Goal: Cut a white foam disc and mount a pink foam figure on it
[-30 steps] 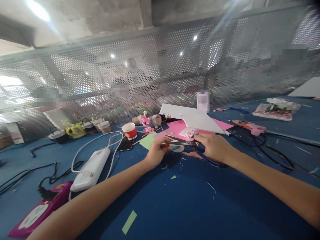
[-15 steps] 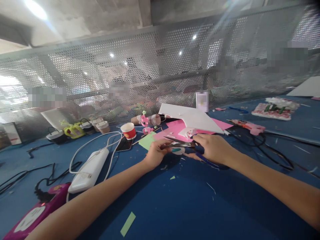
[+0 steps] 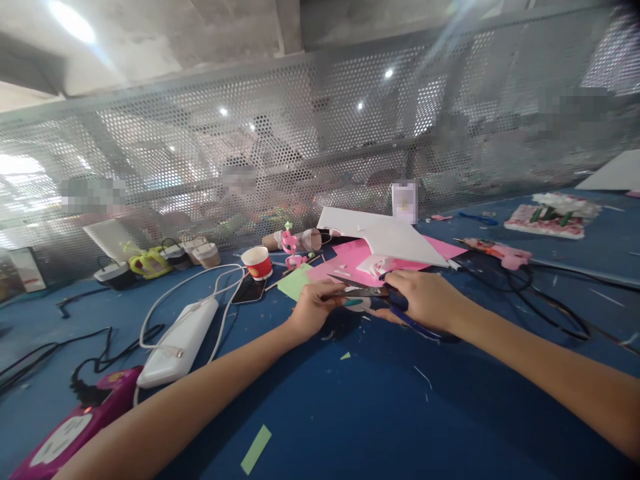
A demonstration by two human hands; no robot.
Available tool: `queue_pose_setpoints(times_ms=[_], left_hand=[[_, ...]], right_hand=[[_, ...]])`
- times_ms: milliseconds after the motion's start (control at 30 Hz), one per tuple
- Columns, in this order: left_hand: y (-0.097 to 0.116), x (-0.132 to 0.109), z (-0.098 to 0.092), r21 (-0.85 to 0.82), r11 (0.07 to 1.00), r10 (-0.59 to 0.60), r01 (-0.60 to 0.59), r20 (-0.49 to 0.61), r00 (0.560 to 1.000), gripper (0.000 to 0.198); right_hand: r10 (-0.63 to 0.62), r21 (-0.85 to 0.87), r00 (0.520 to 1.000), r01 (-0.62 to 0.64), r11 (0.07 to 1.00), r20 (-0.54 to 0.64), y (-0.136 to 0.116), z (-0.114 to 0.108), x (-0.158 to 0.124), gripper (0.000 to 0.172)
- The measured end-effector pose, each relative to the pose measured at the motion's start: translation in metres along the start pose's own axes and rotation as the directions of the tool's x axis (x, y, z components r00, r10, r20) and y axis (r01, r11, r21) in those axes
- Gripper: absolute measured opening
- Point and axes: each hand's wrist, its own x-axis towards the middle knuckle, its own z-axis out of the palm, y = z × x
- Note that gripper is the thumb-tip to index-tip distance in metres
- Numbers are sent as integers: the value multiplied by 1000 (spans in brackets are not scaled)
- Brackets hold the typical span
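Observation:
My right hand (image 3: 430, 300) is wrapped round the blue handles of a pair of scissors (image 3: 373, 291), whose metal blades point left towards my left hand (image 3: 313, 308). The fingers of that left hand are pinched together right at the blades. A small white scrap shows there, but the fingers hide most of what they grip. Just below the blades is a pale round thing (image 3: 359, 305) with a teal part, partly covered. Behind the hands lie pink paper sheets (image 3: 345, 260), a green sheet (image 3: 294, 283) and a large white board (image 3: 395, 237).
On the left are a white power bank (image 3: 180, 343) with cables, a magenta power strip (image 3: 75, 427), a phone (image 3: 250, 291) and a red paper cup (image 3: 257, 263). A pink glue gun (image 3: 500, 253) with a black cord lies right. Perforated metal (image 3: 300, 147) stands behind the blue table (image 3: 350, 413).
The scissor blades have come a little closer together. Both hands stay in nearly the same place, and the things on the table have not moved.

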Motion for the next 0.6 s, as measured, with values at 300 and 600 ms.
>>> queue_pose_setpoints(times_ms=[300,600], left_hand=[[-5,-1,4,-42,987,-157,156,-29,987,20],[-3,4,4,-232,953,-208,192,-44,977,31]], right_hand=[[78,-27,997,-78,997,13,-4,-1,1,42],[101,37,994,-99,994,-38,10,4,2,43]])
